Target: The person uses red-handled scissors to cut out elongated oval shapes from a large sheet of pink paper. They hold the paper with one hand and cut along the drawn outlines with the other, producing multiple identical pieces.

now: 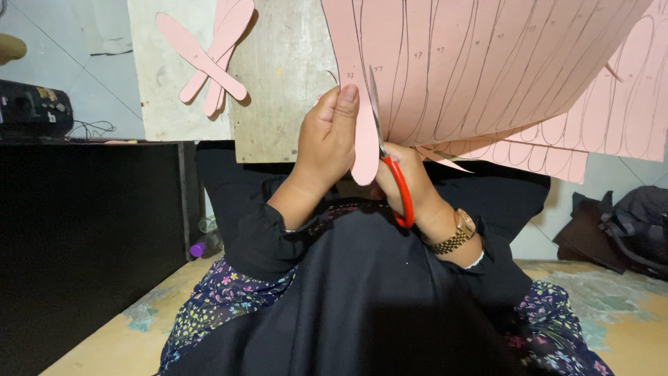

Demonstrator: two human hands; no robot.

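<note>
My left hand pinches a narrow strip at the edge of a large pink sheet drawn with long curved outlines. My right hand, with a gold watch on the wrist, grips red-handled scissors. The blades point up into the sheet beside the left thumb, along a drawn line. More pink sheets hang behind the front one on the right.
Several cut pink strips lie crossed on a wooden board ahead. A black cabinet stands on the left with a dark device on top. A dark bag lies at right. My lap is covered in black and floral cloth.
</note>
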